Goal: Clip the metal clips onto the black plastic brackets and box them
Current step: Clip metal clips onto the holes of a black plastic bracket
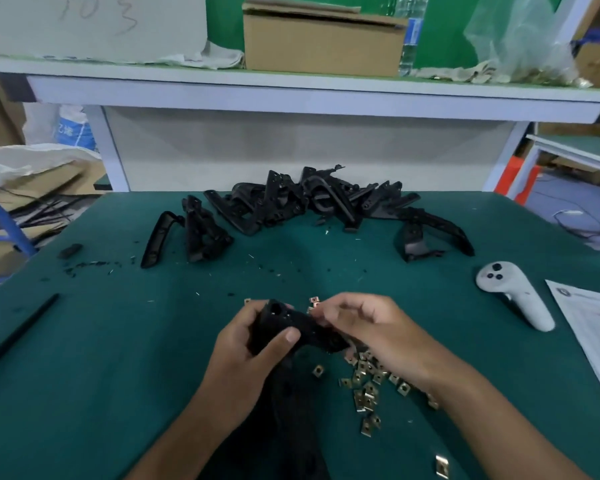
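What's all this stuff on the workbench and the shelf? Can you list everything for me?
Green table mat: one, dark green, covers the bench.
Heap of black plastic brackets: many, black, far middle of the mat.
Black plastic bracket in hand: one, black, held in both hands.
Small brass-coloured metal clips: many, loose, under the right wrist.
White handheld controller: one, right of the mat.
Printed paper sheet: one, white, right edge.
Brown cardboard box: one, on the upper shelf.
Clear plastic bag: one, shelf, right.
Left hand: grips the bracket.
Right hand: fingers curled at the bracket's end.
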`<state>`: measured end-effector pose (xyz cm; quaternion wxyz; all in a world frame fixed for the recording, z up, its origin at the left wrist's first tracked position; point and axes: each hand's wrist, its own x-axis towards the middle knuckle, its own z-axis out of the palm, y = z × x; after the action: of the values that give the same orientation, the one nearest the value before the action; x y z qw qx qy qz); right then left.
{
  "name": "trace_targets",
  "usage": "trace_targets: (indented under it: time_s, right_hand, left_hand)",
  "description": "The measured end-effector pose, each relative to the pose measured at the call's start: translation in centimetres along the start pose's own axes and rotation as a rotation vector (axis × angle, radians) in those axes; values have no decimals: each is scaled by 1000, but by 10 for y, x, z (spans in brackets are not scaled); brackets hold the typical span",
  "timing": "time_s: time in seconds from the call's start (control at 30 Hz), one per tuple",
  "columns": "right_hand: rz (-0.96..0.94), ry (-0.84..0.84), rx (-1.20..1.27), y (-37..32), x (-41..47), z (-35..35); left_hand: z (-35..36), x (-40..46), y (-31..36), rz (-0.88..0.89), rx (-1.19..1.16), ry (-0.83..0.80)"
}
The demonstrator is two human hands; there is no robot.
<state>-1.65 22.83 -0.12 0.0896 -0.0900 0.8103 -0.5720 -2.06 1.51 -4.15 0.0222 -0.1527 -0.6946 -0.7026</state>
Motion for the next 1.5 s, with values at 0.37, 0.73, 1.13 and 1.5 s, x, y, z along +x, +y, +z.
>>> trace_targets:
  time_s: [0.37, 0.73, 1.13, 1.5]
  right_hand:
    - [-146, 60, -752, 55, 10, -14]
    - [-90, 73, -31, 36, 5, -10]
    - [-37, 24, 351, 34, 7, -4]
    - [-23, 34, 408, 30, 7, 0]
  left_hand:
    - [-3, 3, -10, -67, -101, -20]
    - [-2, 3, -15, -31, 47, -78]
    - [0, 1, -18, 1, 81, -120]
    - [3, 3, -17, 38, 54, -143]
